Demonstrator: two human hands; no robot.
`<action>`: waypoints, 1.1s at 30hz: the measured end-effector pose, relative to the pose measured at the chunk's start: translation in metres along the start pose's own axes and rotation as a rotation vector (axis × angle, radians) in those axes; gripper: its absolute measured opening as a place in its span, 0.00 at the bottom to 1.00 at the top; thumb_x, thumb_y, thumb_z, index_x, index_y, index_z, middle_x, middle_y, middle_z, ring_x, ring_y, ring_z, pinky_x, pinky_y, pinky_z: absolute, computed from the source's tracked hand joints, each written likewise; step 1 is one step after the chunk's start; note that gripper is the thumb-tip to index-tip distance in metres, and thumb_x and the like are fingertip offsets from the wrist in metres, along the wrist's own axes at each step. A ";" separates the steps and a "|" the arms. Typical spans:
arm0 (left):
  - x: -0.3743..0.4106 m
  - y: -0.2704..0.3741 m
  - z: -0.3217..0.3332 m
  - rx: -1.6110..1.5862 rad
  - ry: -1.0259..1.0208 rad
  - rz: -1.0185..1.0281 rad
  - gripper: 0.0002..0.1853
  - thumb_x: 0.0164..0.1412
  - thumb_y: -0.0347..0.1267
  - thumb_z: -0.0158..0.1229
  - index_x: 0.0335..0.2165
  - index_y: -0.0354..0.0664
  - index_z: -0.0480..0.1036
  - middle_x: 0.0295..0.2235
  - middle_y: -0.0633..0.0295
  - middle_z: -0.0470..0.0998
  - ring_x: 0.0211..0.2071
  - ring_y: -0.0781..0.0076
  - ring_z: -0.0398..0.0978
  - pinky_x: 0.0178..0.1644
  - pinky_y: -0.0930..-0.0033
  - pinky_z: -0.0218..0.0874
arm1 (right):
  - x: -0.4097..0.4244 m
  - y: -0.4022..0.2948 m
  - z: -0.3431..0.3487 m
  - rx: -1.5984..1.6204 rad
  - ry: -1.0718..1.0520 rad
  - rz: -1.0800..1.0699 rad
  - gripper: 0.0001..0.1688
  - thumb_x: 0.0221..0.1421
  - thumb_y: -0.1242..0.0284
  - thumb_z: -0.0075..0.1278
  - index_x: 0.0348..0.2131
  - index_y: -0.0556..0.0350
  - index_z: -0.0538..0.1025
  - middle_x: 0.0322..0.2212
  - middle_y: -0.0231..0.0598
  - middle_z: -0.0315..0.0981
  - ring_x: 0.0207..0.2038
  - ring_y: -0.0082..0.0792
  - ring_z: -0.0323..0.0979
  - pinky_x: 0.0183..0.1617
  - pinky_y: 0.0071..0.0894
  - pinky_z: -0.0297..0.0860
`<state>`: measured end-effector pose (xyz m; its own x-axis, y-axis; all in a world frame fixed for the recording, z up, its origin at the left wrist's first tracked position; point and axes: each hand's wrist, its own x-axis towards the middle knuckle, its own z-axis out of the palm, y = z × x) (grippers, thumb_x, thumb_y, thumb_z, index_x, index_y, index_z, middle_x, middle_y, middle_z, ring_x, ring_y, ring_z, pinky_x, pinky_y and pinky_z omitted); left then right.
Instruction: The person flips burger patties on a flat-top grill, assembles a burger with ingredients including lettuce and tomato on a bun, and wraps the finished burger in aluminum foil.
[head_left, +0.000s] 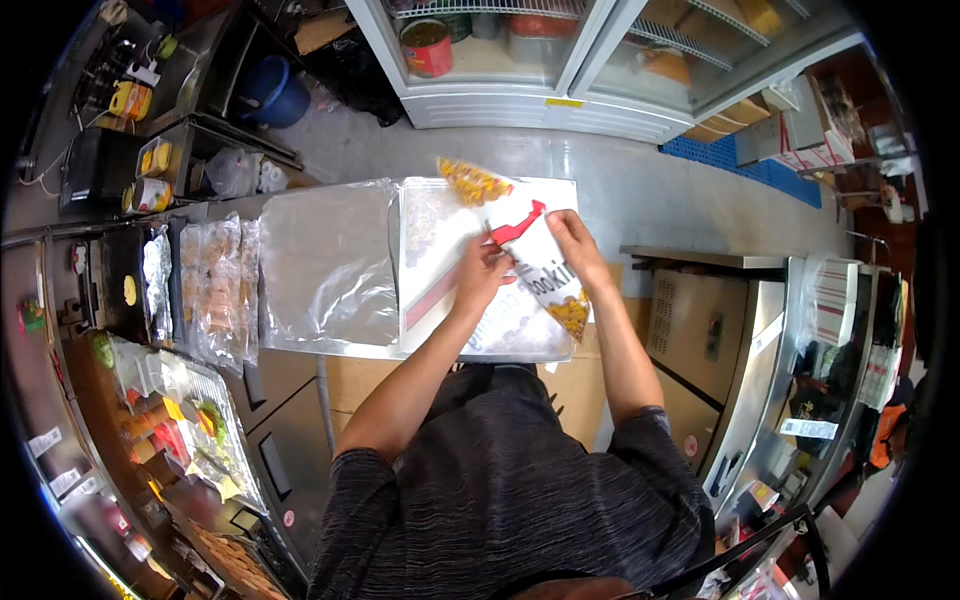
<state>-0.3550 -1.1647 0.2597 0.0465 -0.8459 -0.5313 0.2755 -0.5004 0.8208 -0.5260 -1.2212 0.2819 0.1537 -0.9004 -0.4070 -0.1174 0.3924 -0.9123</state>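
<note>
In front of me a printed plastic bag (551, 274), with yellow pieces showing at its lower corner, lies slanted over a white printed sheet or bag (431, 289). My left hand (486, 270) is at a red plastic piece (519, 229), its thumb and fingers around the lower end. My right hand (576, 244) is at the bag's right edge, near the red piece's upper end; whether its fingers pinch the bag is unclear. A pointed part with yellow and red print or contents (476, 182) sticks out beyond the far edge. Left of the sheet lies a clear plastic sheet (330, 262).
Several clear packs of food (221, 289) lie at the left of the counter. A tray with vegetables (217, 442) stands lower left. Across the floor is a glass-door fridge (487, 109); a blue bucket (274, 90) stands far left. A steel cabinet (697, 330) is at my right.
</note>
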 end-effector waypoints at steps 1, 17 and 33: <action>0.005 -0.002 0.002 0.045 -0.055 0.012 0.26 0.56 0.26 0.55 0.51 0.36 0.55 0.43 0.53 0.67 0.39 0.68 0.73 0.38 0.70 0.70 | 0.004 -0.001 -0.007 0.091 -0.010 0.046 0.26 0.58 0.52 0.45 0.42 0.56 0.70 0.34 0.35 0.71 0.36 0.23 0.66 0.43 0.22 0.64; -0.137 0.048 -0.089 -0.087 0.268 0.304 0.37 0.50 0.27 0.63 0.52 0.31 0.50 0.47 0.51 0.66 0.46 0.68 0.68 0.47 0.70 0.64 | -0.060 -0.022 0.122 0.503 -0.504 0.180 0.45 0.55 0.49 0.47 0.56 0.67 0.56 0.45 0.49 0.68 0.47 0.34 0.69 0.52 0.29 0.65; -0.375 -0.045 -0.288 -0.492 0.621 0.479 0.34 0.54 0.29 0.55 0.56 0.40 0.48 0.52 0.54 0.62 0.54 0.67 0.60 0.56 0.66 0.54 | -0.242 -0.015 0.395 0.088 -1.233 0.317 0.44 0.43 0.78 0.58 0.57 0.58 0.56 0.47 0.40 0.67 0.48 0.31 0.67 0.52 0.33 0.65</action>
<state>-0.1083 -0.7719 0.3611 0.7278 -0.6207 -0.2916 0.4638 0.1323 0.8760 -0.1735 -0.9346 0.3767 0.9419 -0.0134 -0.3355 -0.2579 0.6112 -0.7483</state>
